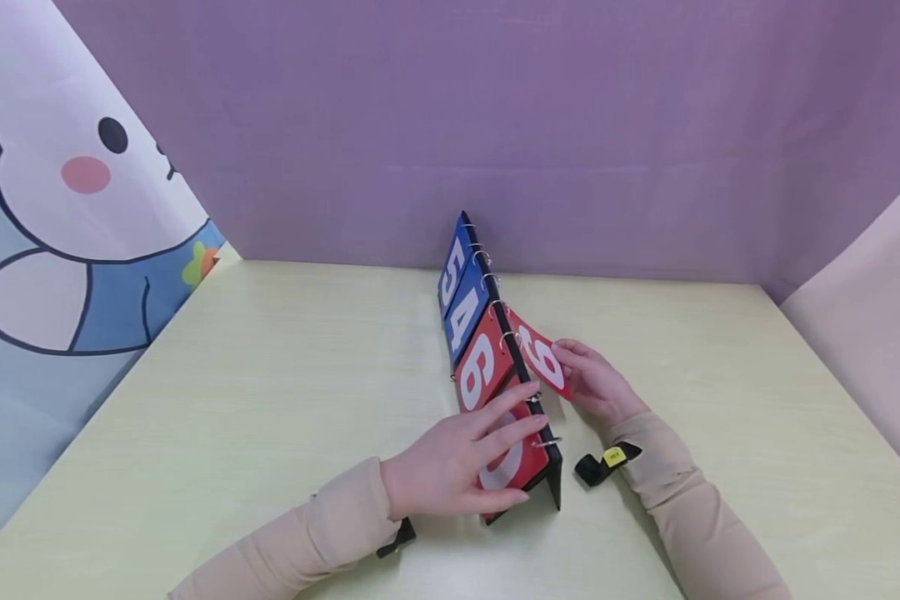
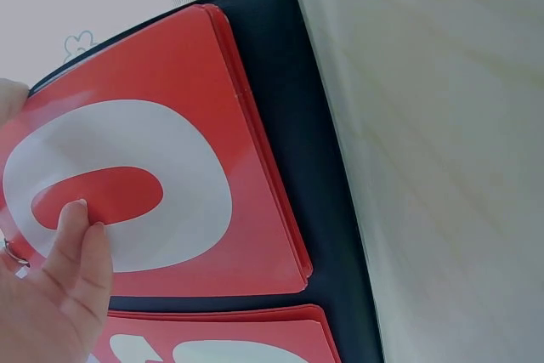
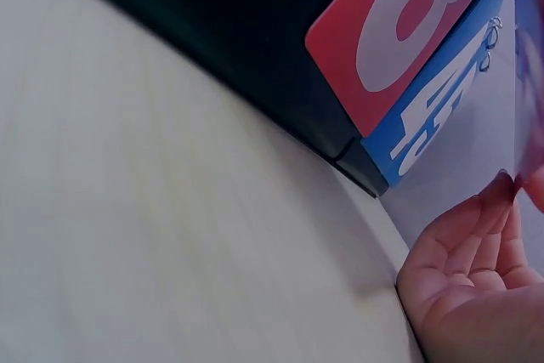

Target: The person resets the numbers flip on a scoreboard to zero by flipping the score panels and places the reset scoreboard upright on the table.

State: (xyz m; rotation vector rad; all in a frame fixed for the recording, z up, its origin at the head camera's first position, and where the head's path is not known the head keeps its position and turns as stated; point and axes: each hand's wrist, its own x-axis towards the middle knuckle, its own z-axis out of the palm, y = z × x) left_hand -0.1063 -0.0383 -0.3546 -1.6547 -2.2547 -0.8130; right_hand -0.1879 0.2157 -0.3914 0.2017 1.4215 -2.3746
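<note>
The left hand (image 1: pixel 461 465), fingers spread and gripping nothing, rests on the near end of the board (image 1: pixel 506 323), standing tented mid-table. The right hand (image 1: pixel 598 385) pinches a red card (image 1: pixel 543 362), lifted off the right face; likely a flip in hand, next calling for a gentle turn with the board steady

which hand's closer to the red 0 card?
Left. The left hand lies over the red 0 card, fingers spread; the right hand is across on the scoreboard's other side, pinching a lifted red card.
</note>
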